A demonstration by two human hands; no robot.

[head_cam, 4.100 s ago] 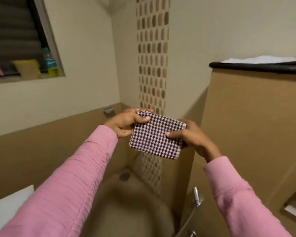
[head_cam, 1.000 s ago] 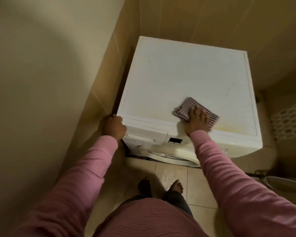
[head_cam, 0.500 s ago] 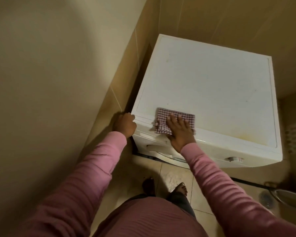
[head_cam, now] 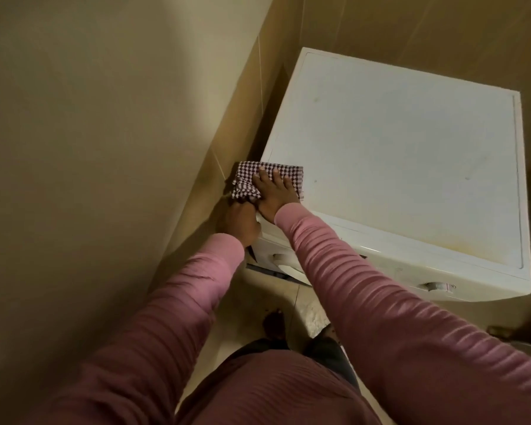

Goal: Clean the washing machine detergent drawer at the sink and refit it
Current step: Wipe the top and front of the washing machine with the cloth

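Right hand (head_cam: pixel 275 194) lay flat, fingers straight, pressing a maroon-and-white checked cloth (head_cam: pixel 246 184) onto the front-left corner of the white washing machine (head_cam: pixel 411 148) top. One fold of the cloth hung over the edge just left of that hand. Left hand (head_cam: pixel 238 223) sat just below the fold at the machine's corner, fingers curled (gripping corner or cloth: couldn't tell). The detergent drawer couldn't be made out; the front panel under both hands was mostly hidden by the pink sleeve (head_cam: pixel 334 265).
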